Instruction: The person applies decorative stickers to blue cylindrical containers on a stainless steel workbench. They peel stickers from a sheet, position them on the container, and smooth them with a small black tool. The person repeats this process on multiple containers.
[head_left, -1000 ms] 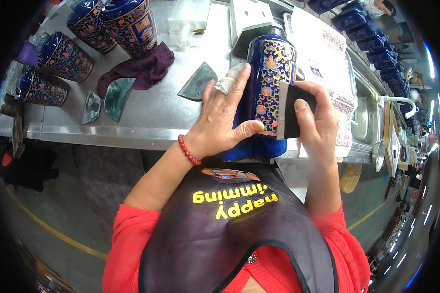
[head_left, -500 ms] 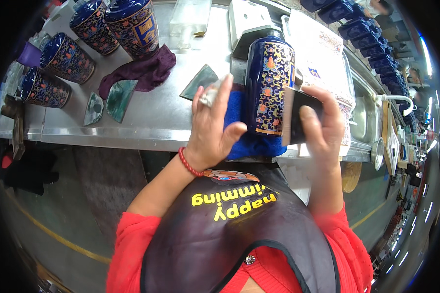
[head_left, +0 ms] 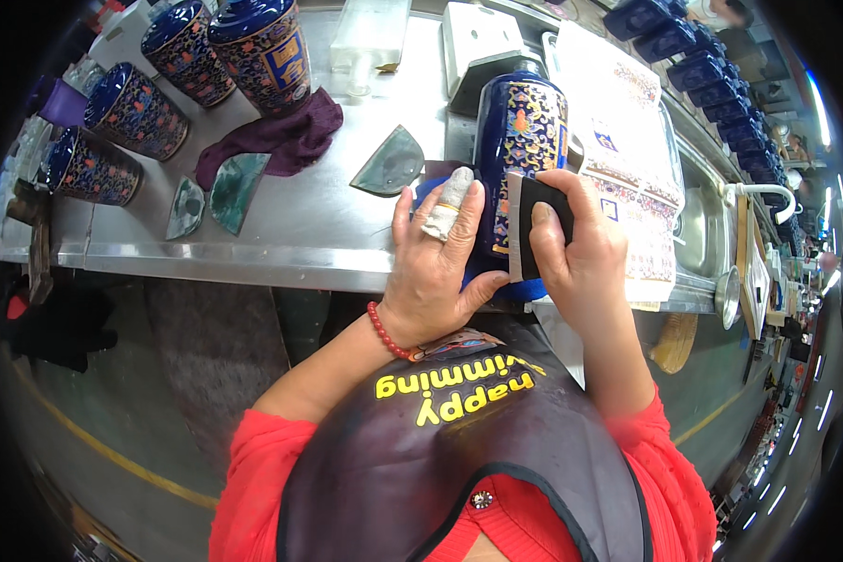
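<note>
At the left end of the table [head_left: 290, 217], four dark blue containers [head_left: 136, 110] with floral bands stand in a group. To their right lie a crumpled purple cloth [head_left: 286, 140] and two dark green pieces [head_left: 239, 192] with curved edges; a fan-shaped green piece [head_left: 391, 161] lies further right.

The left hand [head_left: 434, 281] is positioned immediately left of the blue bottle [head_left: 525, 122]. Its fingers are extended and spread, with the thumb held out toward the scraper's lower corner; it grips nothing. A pale wrap [head_left: 448, 208] encloses one finger. Whether the fingertips contact the bottle cannot be determined.

The bottle is located over a blue cloth [head_left: 525, 292] near the table's front edge, neck directed away from the person, floral band exposed. Its lower part is behind the scraper.

The black scraper [head_left: 526, 234], light-edged on its left, is clamped between the thumb and fingers of the right hand [head_left: 585, 239], at the bottle's lower right. Printed sheets [head_left: 595, 80] lie right of the bottle; a metal sink [head_left: 693, 229] follows.
</note>
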`<act>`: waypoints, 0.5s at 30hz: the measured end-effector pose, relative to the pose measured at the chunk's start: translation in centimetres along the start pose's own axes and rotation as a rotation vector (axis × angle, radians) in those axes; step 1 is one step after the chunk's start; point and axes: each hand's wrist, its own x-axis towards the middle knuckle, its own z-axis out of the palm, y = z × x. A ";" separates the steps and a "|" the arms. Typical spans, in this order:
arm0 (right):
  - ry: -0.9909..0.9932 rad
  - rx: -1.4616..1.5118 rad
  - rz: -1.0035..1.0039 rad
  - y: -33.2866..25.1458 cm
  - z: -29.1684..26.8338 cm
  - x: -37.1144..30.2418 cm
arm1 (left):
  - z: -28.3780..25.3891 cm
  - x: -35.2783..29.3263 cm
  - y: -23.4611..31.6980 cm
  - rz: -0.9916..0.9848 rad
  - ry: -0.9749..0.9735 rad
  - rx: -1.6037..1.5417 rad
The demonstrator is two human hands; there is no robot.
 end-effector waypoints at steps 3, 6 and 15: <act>-0.056 -0.124 -0.020 -1.5 0.5 0.7 | 0.1 -0.3 -0.1 -0.021 0.001 -0.021; -0.186 -0.247 -0.008 -2.1 0.8 1.3 | -0.2 -0.6 -0.2 -0.033 0.011 -0.035; 0.114 0.338 0.124 3.3 -2.1 -0.3 | -1.2 -0.2 1.3 0.156 -0.022 0.172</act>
